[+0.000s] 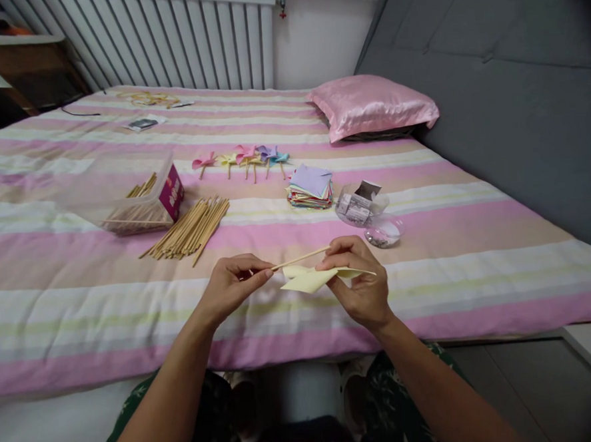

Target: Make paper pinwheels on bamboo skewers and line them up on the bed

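A bed (pixel 55 309) fills the view, covered with a blanket striped in pink, cream, pale green and tan. Behind it at the left stands a white radiator (pixel 164 35) against the wall, and a grey padded headboard (pixel 491 69) rises along the right side. On the blanket at the left lies a clear plastic box (pixel 124 201) with a pink label, holding a few wooden sticks. Just beside it to the right lies a loose bundle of sticks (pixel 188 229). Farther back, near the middle, a row of small paper pinwheels (pixel 244 157) in pink, yellow, purple and blue lies flat. To their right sits a stack of coloured paper squares (pixel 310 188), then a small clear bag (pixel 362 207) with a round clear lid or dish just in front of it. A shiny pink pillow (pixel 371 104) rests at the headboard end.

Both forearms reach forward from the bottom edge, over the near edge of the bed. The left hand (pixel 234 285) is curled, thumb and forefinger pinched on the near end of a thin wooden stick (pixel 300 257). The right hand (pixel 356 277) is close beside it, fingers closed on the other end of the stick and on a folded piece of pale yellow paper (pixel 312 279), which hangs between the two hands just under the stick. Stick and paper are held above the blanket, in front of the bag.
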`<control>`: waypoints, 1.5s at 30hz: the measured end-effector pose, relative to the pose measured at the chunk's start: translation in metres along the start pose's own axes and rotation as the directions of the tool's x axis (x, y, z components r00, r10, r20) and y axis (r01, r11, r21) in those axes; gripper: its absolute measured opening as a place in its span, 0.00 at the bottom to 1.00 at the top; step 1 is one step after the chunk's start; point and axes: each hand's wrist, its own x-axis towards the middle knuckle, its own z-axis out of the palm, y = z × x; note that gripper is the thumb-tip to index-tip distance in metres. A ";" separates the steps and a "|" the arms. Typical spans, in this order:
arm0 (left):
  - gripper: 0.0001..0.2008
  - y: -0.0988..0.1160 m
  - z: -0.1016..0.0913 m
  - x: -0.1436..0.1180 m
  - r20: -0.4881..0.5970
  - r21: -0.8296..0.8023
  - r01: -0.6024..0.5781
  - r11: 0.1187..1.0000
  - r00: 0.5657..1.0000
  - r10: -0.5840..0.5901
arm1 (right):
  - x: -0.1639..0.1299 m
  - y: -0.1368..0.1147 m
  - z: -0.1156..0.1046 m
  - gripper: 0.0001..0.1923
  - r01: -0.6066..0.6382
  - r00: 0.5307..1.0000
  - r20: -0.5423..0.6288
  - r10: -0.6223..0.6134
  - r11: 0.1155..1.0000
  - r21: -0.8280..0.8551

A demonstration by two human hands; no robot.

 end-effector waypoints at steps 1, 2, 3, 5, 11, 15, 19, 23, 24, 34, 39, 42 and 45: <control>0.10 0.000 0.000 0.000 0.003 0.010 -0.006 1.000 1.000 0.006 | -0.001 0.000 0.000 0.06 0.008 1.000 -0.016 -0.008 1.000 -0.016; 0.10 0.000 0.000 0.000 0.006 0.019 -0.012 1.000 1.000 0.012 | -0.001 0.001 0.000 0.06 0.016 0.999 -0.028 -0.017 0.999 -0.028; 0.10 -0.001 -0.001 0.000 0.008 0.028 -0.019 0.999 1.000 0.019 | -0.002 0.001 0.001 0.07 0.026 0.999 -0.038 -0.028 0.999 -0.038; 0.10 -0.001 -0.001 0.000 0.008 0.044 -0.035 0.998 0.999 0.035 | -0.003 0.002 0.001 0.09 0.048 0.997 -0.051 -0.051 0.997 -0.058; 0.10 -0.001 -0.002 0.001 0.013 0.057 -0.063 0.996 0.998 0.062 | -0.004 0.003 0.001 0.11 0.081 0.994 -0.063 -0.086 0.994 -0.076; 0.10 0.001 -0.002 0.001 0.021 0.059 -0.068 0.996 0.998 0.067 | -0.005 0.002 0.002 0.09 0.063 0.995 -0.076 -0.070 0.994 -0.093; 0.10 0.001 -0.001 0.001 0.025 0.046 -0.060 0.997 0.998 0.059 | -0.005 0.001 0.002 0.09 0.059 0.994 -0.083 -0.066 0.994 -0.089; 0.09 -0.001 -0.001 0.001 0.024 0.018 -0.052 0.998 0.998 0.052 | -0.006 0.001 0.002 0.09 0.066 0.994 -0.078 -0.073 0.994 -0.092; 0.09 -0.001 -0.001 0.001 0.025 0.014 -0.049 0.999 0.998 0.049 | -0.005 0.001 0.002 0.09 0.065 0.994 -0.077 -0.072 0.993 -0.096; 0.08 0.001 -0.001 0.000 0.020 -0.009 -0.032 0.999 0.999 0.032 | -0.005 0.000 0.002 0.11 0.089 0.992 -0.075 -0.096 0.992 -0.091; 0.09 0.007 0.001 -0.001 0.023 0.012 -0.001 1.000 1.000 0.001 | -0.006 0.002 0.002 0.10 0.074 0.994 -0.076 -0.082 0.992 -0.104; 0.09 0.007 0.001 -0.001 0.027 0.011 0.011 1.000 1.000 -0.011 | -0.006 0.002 0.002 0.10 0.070 0.994 -0.081 -0.079 0.992 -0.108; 0.08 0.006 0.001 -0.001 0.024 -0.002 0.007 1.000 1.000 -0.007 | -0.006 0.002 0.002 0.10 0.069 0.994 -0.080 -0.077 0.992 -0.105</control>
